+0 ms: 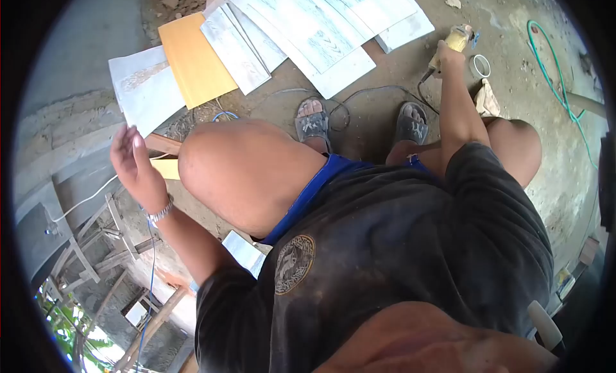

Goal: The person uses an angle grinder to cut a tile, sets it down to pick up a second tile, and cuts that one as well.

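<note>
My right hand (443, 57) grips a yellow angle grinder (458, 39) by its body, low over the ground at upper right. Its dark cord (425, 84) trails back past my feet. At the far left, my left hand (136, 168) is raised with fingers loosely stretched and nothing in it. It is nearest to a pale tile (149, 113) that lies beyond its fingertips. Grey-white patterned tiles (327, 52) overlap across the top, along with a narrower tile (234, 49) and an orange-yellow sheet (196, 62).
A white ring (480, 66), like a tape roll, lies beside the grinder near a crumpled tan piece (487, 98). A green hose (557, 94) curls on the right. My sandalled feet (312, 119) stand among the cords. Wooden framing (115, 257) fills the lower left.
</note>
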Tool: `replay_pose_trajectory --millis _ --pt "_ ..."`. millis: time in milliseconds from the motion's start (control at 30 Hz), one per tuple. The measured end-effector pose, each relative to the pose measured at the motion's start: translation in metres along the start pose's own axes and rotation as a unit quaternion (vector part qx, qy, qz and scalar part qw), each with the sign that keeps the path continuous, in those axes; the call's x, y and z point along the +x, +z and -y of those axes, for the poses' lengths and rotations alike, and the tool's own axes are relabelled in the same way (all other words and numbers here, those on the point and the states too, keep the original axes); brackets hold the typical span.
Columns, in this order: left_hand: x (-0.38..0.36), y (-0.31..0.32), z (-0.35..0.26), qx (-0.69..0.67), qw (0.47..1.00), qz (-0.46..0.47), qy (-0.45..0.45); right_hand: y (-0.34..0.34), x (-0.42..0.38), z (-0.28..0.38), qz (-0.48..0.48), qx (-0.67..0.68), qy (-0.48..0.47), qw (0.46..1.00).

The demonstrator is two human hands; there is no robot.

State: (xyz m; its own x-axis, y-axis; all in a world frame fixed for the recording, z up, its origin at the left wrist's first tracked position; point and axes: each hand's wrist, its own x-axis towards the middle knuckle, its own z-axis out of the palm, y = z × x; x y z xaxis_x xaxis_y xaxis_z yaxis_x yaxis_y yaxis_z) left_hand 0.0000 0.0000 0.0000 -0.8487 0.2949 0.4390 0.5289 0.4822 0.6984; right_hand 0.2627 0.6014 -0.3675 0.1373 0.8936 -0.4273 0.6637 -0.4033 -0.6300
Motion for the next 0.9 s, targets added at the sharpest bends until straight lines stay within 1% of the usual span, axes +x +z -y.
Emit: replay_pose_trajectory --millis 33,67,100,133,167,200,233,267,300,333,367,400,433,467,500,533,567,600,633,667,700,733,800,833,900 --pt "-0.017 -0.009 -0.007 -0.027 0.999 -0.025 -0.013 0.003 -0.011 0.028 -0.004 0.003 -0.014 1.000" --pt "-0.034 -0.014 -0.008 -0.029 0.999 -0.040 0.002 0.006 -0.023 0.059 -0.009 0.007 -0.027 1.000" --pt "-0.065 -0.060 -0.056 -0.029 0.998 -0.048 -0.022 -0.037 -0.072 0.067 0.033 0.032 -0.042 0.998" --pt "-0.078 -0.062 -0.065 -0.048 0.996 -0.070 -0.041 -0.047 -0.087 0.091 0.061 0.065 -0.076 0.993" --pt "-0.083 -0.054 -0.076 -0.052 0.995 -0.078 -0.026 -0.044 -0.084 0.106 0.092 0.116 -0.123 0.981" --pt "-0.089 -0.040 -0.089 -0.062 0.996 -0.053 -0.045 -0.055 -0.112 0.122 0.148 0.210 -0.119 0.959" --pt "-0.093 -0.026 -0.102 -0.069 0.995 -0.031 -0.061 -0.051 -0.125 0.133 0.207 0.299 -0.146 0.920" --pt "-0.094 -0.007 -0.114 -0.043 0.998 0.038 -0.038 -0.053 -0.152 0.143 0.265 0.367 -0.142 0.880" --pt "-0.091 0.019 -0.123 -0.016 0.994 0.103 -0.011 -0.041 -0.165 0.153 0.287 0.396 -0.151 0.859" --pt "-0.091 0.049 -0.128 -0.013 0.985 0.169 -0.039 -0.037 -0.179 0.159 0.356 0.405 -0.129 0.832" --pt "-0.092 0.075 -0.144 0.094 0.971 0.220 0.026 -0.032 -0.191 0.161 0.407 0.397 -0.111 0.815" --pt "-0.090 0.107 -0.129 0.095 0.960 0.262 0.036 -0.039 -0.211 0.163 0.440 0.356 -0.087 0.820" --pt "-0.090 0.137 -0.117 0.138 0.946 0.285 0.062 -0.040 -0.232 0.162 0.438 0.342 -0.104 0.825" --pt "-0.090 0.163 -0.110 0.171 0.934 0.307 0.068 -0.033 -0.245 0.160 0.464 0.337 -0.126 0.810" --pt "-0.090 0.186 -0.105 0.205 0.920 0.326 0.075 -0.021 -0.255 0.159 0.489 0.372 -0.147 0.775" --pt "-0.093 0.202 -0.101 0.194 0.922 0.326 0.077 -0.029 -0.274 0.160 0.496 0.365 -0.143 0.775" --pt "-0.093 0.217 -0.098 0.181 0.925 0.325 0.082 -0.031 -0.282 0.160 0.553 0.374 -0.142 0.731" --pt "-0.095 0.227 -0.099 0.152 0.933 0.314 0.090 -0.040 -0.292 0.161 0.582 0.344 -0.125 0.726" --pt "-0.095 0.233 -0.102 0.121 0.941 0.298 0.108 -0.035 -0.305 0.162 0.578 0.387 -0.136 0.706" --pt "-0.100 0.235 -0.107 0.114 0.951 0.252 0.135 -0.035 -0.314 0.162 0.598 0.408 -0.143 0.675" --pt "-0.103 0.243 -0.096 0.094 0.963 0.214 0.133 -0.038 -0.321 0.164 0.612 0.416 -0.142 0.657" --pt "-0.106 0.247 -0.092 0.078 0.970 0.188 0.131 -0.047 -0.326 0.167 0.635 0.408 -0.124 0.644" --pt "-0.106 0.262 -0.091 0.032 0.979 0.150 0.131 -0.041 -0.322 0.170 0.657 0.398 -0.116 0.629" --pt "-0.104 0.270 -0.092 0.004 0.982 0.134 0.136 -0.033 -0.313 0.170 0.656 0.394 -0.135 0.629" --pt "-0.099 0.285 -0.089 0.042 0.980 0.130 0.143 -0.020 -0.294 0.177 0.706 0.371 -0.053 0.601"
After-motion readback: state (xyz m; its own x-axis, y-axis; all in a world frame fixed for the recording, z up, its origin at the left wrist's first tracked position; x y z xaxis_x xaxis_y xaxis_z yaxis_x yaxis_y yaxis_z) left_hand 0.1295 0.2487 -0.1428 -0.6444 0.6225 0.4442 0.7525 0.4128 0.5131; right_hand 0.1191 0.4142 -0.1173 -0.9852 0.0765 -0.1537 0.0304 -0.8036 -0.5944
